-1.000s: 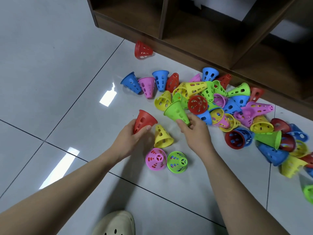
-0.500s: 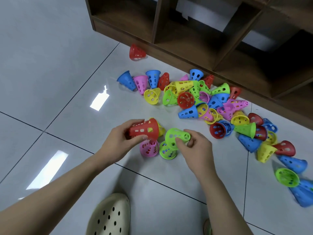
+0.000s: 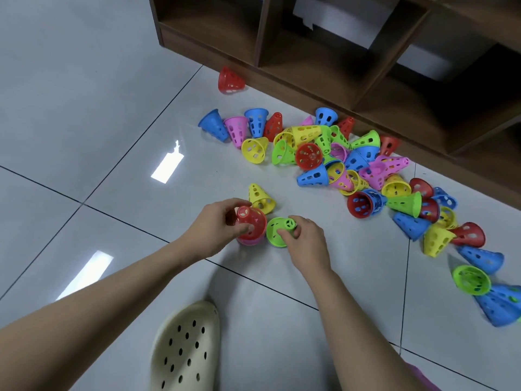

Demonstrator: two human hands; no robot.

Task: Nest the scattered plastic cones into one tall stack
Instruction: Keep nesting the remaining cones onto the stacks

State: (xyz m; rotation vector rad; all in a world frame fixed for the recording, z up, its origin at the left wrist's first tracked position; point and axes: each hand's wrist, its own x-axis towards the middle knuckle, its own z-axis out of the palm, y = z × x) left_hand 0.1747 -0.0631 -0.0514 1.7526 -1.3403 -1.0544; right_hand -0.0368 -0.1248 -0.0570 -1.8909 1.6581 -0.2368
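Left hand (image 3: pixel 217 225) was wrapped round a red cone (image 3: pixel 251 223), thumb and fingers curled on its walls, and it sat over a pink cone (image 3: pixel 249 241) whose rim just peeked out underneath, so that looked like the start of the stack. Right hand (image 3: pixel 303 235) was pinching the narrow end of a green cone (image 3: pixel 279 231) right beside it, with what looked like a second green rim under that one, hard to say for sure. Both stood on the floor (image 3: pixel 112 122), tips up, long axis near vertical, the green tipped a bit toward the hand. To do this bit well I'd say push the red straight down till the rims met, then lift the green by its tip, keep it plumb and drop it over the red, no twisting or it'd likely jam. A yellow cone (image 3: pixel 260 197) stood upright just behind the red. The rest of the pile (image 3: pixel 366 170) lay mostly on its side, pointing every which way, along the shelf (image 3: pixel 310 66), with a lone red (image 3: pixel 230 80) well apart and a shoe (image 3: pixel 186 348) near me
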